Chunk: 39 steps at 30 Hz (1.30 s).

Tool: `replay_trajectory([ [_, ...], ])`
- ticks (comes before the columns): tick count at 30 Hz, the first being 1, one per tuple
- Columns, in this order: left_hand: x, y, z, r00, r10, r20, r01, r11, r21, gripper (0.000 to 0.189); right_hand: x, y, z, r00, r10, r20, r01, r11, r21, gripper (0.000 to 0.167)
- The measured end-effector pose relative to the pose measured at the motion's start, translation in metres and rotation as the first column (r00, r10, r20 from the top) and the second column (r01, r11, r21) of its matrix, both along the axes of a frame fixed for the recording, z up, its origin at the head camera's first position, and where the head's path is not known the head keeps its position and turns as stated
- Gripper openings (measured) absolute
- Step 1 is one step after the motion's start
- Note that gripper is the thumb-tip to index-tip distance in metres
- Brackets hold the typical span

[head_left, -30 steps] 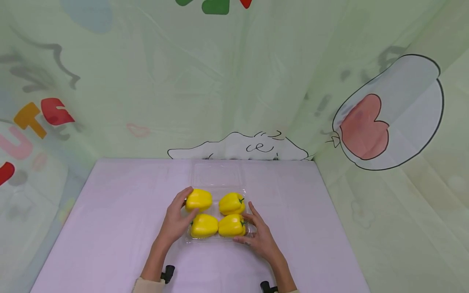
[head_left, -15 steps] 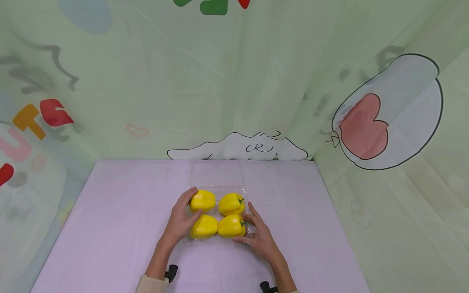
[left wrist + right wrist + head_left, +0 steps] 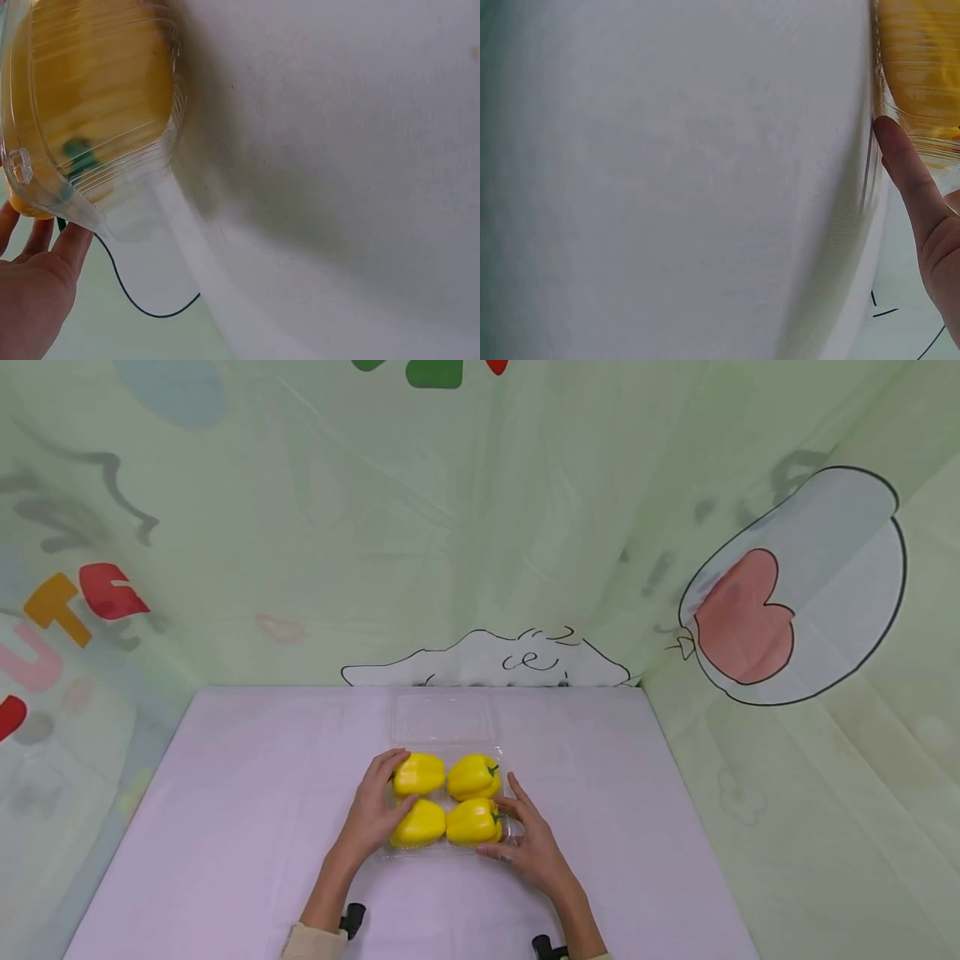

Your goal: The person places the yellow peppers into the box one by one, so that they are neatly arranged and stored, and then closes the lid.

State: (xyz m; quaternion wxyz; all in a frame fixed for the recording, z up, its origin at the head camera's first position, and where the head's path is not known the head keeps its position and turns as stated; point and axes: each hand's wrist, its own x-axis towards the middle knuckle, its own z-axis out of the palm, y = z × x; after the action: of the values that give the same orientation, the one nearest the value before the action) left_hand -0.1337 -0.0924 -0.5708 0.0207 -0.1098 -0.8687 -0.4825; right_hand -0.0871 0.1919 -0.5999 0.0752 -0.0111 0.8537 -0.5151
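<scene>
In the head view, an open clear plastic clamshell box (image 3: 431, 853) holds several yellow bell peppers in two rows. My left hand (image 3: 371, 812) grips the far-left bell pepper (image 3: 422, 775), its fingers over the left end and the thumb on the near side, above the near-left bell pepper (image 3: 417, 825). On the other side, my right hand (image 3: 534, 850) holds the box at its near right corner, beside the near-right bell pepper (image 3: 474, 822). The far-right bell pepper (image 3: 472, 777) has its green stem toward the right. In the right wrist view, the thumb (image 3: 911, 169) touches the box's edge.
The box's clear lid (image 3: 444, 718) lies folded back toward the rear edge of the table (image 3: 247, 810), which has a pale lilac cover. Printed fabric walls (image 3: 465, 527) rise behind and at the sides.
The far-left bell pepper has moved right and slightly nearer in my left hand, coming close to the far-right one. My right hand has stayed at the box's corner.
</scene>
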Motion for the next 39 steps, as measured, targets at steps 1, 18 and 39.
replay_trajectory([
  [1, 0.0, 0.0, -0.001, 1.0, 0.001, -0.002, -0.001, 1.0, -0.003, 0.07, 0.0, 0.0, 0.0, 1.0, -0.001, 0.0, 0.001, 1.0, -0.002, 0.079],
  [18, 0.0, -0.004, 0.01, 1.0, -0.012, 0.005, 0.012, 0.994, -0.104, 0.063, -0.001, 0.0, -0.001, 1.0, -0.002, -0.008, 0.002, 1.0, -0.002, 0.078],
  [39, -0.01, -0.009, 0.016, 0.998, -0.054, 0.029, 0.059, 0.967, -0.246, 0.064, -0.001, 0.0, -0.001, 1.0, 0.009, -0.029, -0.008, 1.0, 0.026, 0.079],
])
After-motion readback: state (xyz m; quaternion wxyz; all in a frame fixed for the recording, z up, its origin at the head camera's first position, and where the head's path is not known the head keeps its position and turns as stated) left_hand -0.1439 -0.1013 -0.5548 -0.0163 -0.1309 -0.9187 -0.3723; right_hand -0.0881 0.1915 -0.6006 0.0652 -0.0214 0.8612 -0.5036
